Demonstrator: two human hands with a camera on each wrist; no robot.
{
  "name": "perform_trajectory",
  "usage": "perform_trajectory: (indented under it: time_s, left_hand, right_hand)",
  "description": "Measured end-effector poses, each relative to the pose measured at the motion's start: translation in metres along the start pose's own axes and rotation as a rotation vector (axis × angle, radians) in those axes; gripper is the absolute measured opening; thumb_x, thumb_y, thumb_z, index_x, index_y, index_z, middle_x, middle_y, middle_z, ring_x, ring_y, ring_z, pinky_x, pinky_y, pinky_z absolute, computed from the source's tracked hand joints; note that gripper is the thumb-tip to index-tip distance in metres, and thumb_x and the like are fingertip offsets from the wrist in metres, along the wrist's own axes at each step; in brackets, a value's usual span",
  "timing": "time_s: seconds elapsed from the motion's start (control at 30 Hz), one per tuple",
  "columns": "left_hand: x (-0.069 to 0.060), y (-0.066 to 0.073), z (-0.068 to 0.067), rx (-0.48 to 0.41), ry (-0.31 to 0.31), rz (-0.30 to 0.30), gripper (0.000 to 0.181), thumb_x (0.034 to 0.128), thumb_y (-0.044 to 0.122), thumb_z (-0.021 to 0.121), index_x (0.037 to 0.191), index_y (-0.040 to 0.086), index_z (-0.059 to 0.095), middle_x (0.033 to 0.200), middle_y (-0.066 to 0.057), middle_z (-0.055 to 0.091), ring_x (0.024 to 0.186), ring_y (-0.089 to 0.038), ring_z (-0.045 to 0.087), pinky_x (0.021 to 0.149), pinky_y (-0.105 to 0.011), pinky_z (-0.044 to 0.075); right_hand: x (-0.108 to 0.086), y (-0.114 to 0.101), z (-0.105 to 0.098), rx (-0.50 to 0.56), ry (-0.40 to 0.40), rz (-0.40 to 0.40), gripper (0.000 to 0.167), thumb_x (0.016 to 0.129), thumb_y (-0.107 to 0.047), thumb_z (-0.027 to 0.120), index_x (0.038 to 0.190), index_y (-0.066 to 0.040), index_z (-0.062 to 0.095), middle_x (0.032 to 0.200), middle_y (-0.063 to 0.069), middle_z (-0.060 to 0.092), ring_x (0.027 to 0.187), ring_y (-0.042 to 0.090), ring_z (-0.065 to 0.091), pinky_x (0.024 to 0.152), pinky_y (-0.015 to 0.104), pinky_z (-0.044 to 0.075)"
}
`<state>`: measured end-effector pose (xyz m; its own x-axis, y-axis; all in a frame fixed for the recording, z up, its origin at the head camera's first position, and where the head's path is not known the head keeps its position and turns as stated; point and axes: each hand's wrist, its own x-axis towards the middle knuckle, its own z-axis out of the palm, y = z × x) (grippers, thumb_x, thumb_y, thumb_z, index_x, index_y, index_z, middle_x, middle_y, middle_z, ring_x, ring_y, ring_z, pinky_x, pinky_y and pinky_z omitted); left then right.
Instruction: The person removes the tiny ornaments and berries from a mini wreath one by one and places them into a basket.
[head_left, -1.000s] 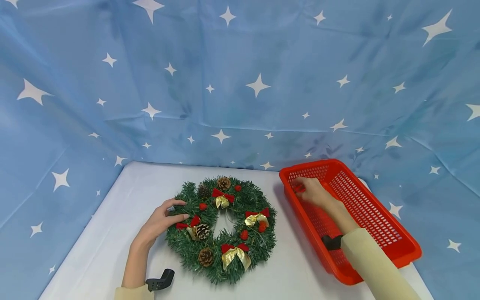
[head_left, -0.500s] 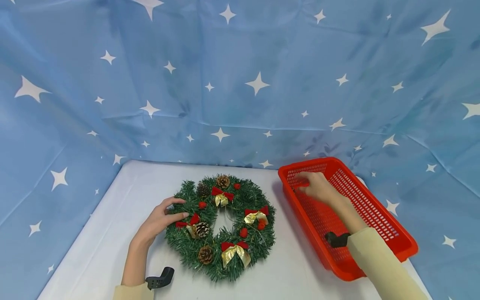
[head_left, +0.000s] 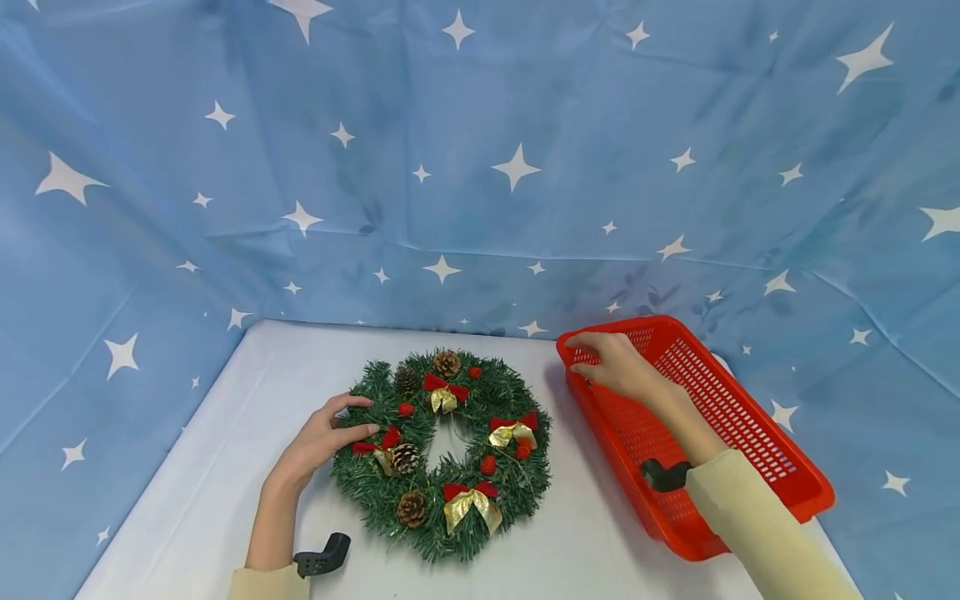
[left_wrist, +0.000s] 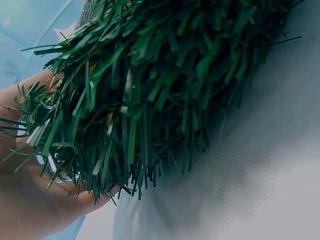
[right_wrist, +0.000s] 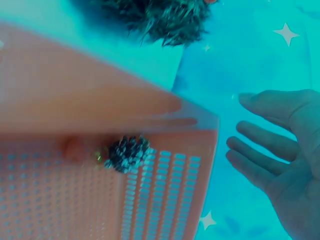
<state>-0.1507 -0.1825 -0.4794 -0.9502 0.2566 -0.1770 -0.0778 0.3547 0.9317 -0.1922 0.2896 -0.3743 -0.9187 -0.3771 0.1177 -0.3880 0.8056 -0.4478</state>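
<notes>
A green wreath with pinecones, red berries and red-and-gold bows lies flat on the white table. My left hand grips its left edge, thumb and fingers spread on the greenery; in the left wrist view some fingers are hidden behind the wreath. Over the far-left corner of a red basket is my right hand, fingers apart and holding nothing, as the right wrist view shows of the hand. A dark pinecone and a blurred red piece are inside the basket.
The white table extends around the wreath and up to the basket. A blue cloth with white stars hangs behind the table and at both sides.
My right hand has shifted left and slightly up from inside the basket to its far-left rim. The left hand and the wreath look unmoved.
</notes>
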Motion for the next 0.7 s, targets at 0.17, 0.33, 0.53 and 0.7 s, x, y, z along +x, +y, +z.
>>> perform_trajectory:
  time_s: [0.17, 0.33, 0.53, 0.7]
  left_hand:
    - [-0.001, 0.001, 0.0, 0.0, 0.006, -0.007, 0.054, 0.0967, 0.032, 0.074, 0.143, 0.012, 0.055, 0.172, -0.017, 0.01, 0.149, -0.051, 0.028, 0.105, -0.063, 0.042]
    - [-0.002, 0.001, 0.001, 0.004, 0.015, -0.008, 0.057, 0.0952, 0.035, 0.075, 0.143, 0.012, 0.055, 0.172, -0.017, 0.012, 0.144, -0.047, 0.037, 0.1, -0.055, 0.045]
    - [-0.001, -0.001, 0.001, -0.001, 0.026, -0.008, 0.056, 0.0947, 0.034, 0.076, 0.143, 0.013, 0.056, 0.172, -0.016, 0.013, 0.145, -0.047, 0.036, 0.1, -0.055, 0.045]
    - [-0.002, 0.001, 0.003, 0.0, 0.029, -0.005, 0.056, 0.0939, 0.035, 0.077, 0.142, 0.012, 0.057, 0.171, -0.017, 0.014, 0.143, -0.047, 0.038, 0.098, -0.054, 0.046]
  right_hand:
    - [0.007, -0.013, 0.006, -0.021, -0.003, -0.041, 0.037, 0.094, -0.006, 0.073, 0.13, 0.001, 0.068, 0.126, 0.019, 0.071, 0.106, 0.035, 0.071, 0.092, 0.051, 0.058]
    - [0.014, -0.021, 0.012, -0.015, -0.021, -0.051, 0.04, 0.093, -0.005, 0.073, 0.132, -0.001, 0.067, 0.128, 0.016, 0.071, 0.105, 0.033, 0.067, 0.09, 0.05, 0.057]
    - [0.025, -0.026, 0.025, 0.025, -0.046, -0.074, 0.042, 0.093, -0.009, 0.075, 0.133, -0.003, 0.067, 0.131, 0.015, 0.07, 0.11, 0.036, 0.068, 0.094, 0.052, 0.057]
    - [0.034, -0.032, 0.035, 0.062, -0.05, -0.108, 0.041, 0.093, -0.008, 0.075, 0.132, -0.001, 0.067, 0.131, 0.018, 0.069, 0.116, 0.04, 0.067, 0.097, 0.055, 0.056]
